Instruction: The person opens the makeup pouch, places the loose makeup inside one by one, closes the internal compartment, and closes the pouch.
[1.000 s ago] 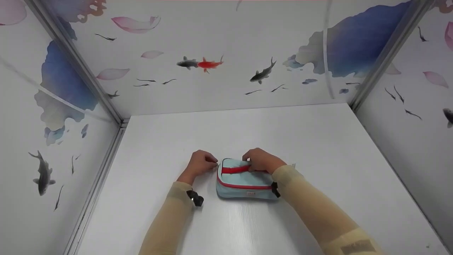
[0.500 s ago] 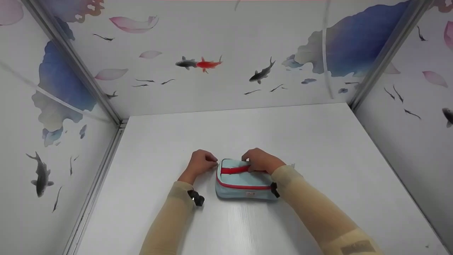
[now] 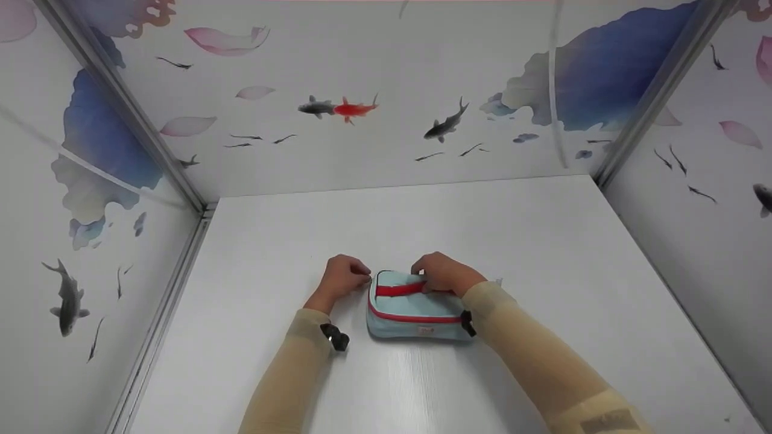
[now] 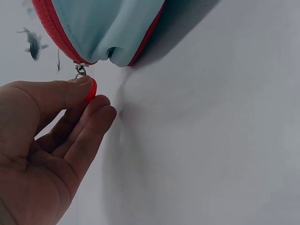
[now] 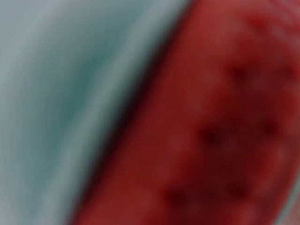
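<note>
A light blue zippered pouch (image 3: pixel 416 330) with red zipper trim lies on the white table, a red strap (image 3: pixel 398 290) running across its top. At its left end my left hand (image 3: pixel 342 278) pinches a red zipper pull (image 4: pixel 92 90) between thumb and fingers. In the left wrist view the metal ring and slider (image 4: pixel 81 69) sit at the pouch's corner, just beyond the thumb. My right hand (image 3: pixel 445 272) grips the strap from above, its curled fingers partly hidden. Blurred red band (image 5: pixel 187 122) and pale blue fabric (image 5: pixel 79 103) fill the right wrist view up close.
The white tabletop (image 3: pixel 289 235) spreads around the pouch. Walls printed with fish and petals close in the back (image 3: pixel 362 163) and both sides. Small black wrist cameras (image 3: pixel 335 337) are strapped over the tan sleeves; the right sleeve (image 3: pixel 543 355) covers the pouch's right end.
</note>
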`<state>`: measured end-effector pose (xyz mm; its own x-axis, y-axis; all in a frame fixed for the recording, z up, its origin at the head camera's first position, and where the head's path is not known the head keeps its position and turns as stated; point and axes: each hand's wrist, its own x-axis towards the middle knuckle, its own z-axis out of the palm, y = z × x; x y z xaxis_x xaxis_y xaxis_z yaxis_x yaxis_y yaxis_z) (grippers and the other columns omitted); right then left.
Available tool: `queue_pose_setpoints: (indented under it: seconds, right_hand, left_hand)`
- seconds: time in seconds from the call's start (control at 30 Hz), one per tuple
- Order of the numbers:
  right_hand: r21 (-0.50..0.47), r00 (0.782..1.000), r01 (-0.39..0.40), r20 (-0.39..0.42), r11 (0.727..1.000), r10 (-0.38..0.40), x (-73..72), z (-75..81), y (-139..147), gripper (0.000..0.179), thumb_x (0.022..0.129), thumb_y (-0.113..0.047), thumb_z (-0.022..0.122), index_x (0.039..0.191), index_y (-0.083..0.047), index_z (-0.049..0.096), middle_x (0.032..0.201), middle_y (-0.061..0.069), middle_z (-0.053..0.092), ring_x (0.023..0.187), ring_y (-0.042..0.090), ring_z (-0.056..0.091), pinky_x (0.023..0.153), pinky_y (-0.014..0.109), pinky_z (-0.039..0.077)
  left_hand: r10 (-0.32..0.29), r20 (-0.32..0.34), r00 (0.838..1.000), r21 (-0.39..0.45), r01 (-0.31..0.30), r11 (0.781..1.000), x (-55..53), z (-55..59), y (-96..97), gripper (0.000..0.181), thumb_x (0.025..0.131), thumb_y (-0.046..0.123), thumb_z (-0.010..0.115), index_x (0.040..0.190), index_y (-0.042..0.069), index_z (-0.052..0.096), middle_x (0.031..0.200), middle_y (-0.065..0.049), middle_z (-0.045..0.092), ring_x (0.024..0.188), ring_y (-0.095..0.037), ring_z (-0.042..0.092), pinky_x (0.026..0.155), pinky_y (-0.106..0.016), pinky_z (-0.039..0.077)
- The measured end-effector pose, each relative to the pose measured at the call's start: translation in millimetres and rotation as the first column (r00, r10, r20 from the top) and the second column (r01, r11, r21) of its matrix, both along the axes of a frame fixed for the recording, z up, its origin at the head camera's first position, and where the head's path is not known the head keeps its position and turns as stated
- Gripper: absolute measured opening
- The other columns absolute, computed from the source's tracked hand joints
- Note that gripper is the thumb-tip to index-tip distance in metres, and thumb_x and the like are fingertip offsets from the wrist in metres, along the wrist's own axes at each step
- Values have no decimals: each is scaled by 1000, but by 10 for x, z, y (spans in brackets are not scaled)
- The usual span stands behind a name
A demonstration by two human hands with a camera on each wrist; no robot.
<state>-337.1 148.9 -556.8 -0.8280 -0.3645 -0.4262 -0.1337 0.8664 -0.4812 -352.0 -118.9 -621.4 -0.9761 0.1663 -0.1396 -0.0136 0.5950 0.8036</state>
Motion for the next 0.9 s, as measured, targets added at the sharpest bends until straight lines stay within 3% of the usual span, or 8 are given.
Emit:
queue_pose_setpoints:
  seconds: [0.3, 0.6, 0.9]
  right_hand:
    - [0, 998, 52, 30, 999, -52, 13, 28, -13, 47, 96, -8, 77, 141, -16, 68, 141, 11, 65, 129, 32, 59, 113, 53, 51]
    - [25, 999, -45, -22, 999, 45, -14, 51, -29, 40, 99, -4, 72, 139, -9, 69, 139, 14, 68, 126, 30, 63, 117, 51, 49]
    - [14, 1000, 13, 25, 1000, -14, 5, 14, -20, 40, 99, -6, 73, 138, -13, 70, 135, 11, 69, 120, 30, 64, 113, 53, 52]
  left_hand:
    - [-2, -9, 1000, 2, 2, 1000, -9, -3, 1, 8, 92, 9, 79, 99, 12, 83, 100, -6, 75, 86, -17, 69, 76, -30, 60]
    - [-10, -49, 999, -1, 10, 1000, -27, -4, -3, 9, 92, 7, 79, 99, 11, 84, 100, -7, 76, 89, -18, 67, 76, -30, 59]
    - [-20, -20, 1000, -24, 19, 1000, -26, -16, 22, 9, 94, 11, 78, 101, 12, 83, 100, -5, 75, 91, -21, 66, 80, -33, 59]
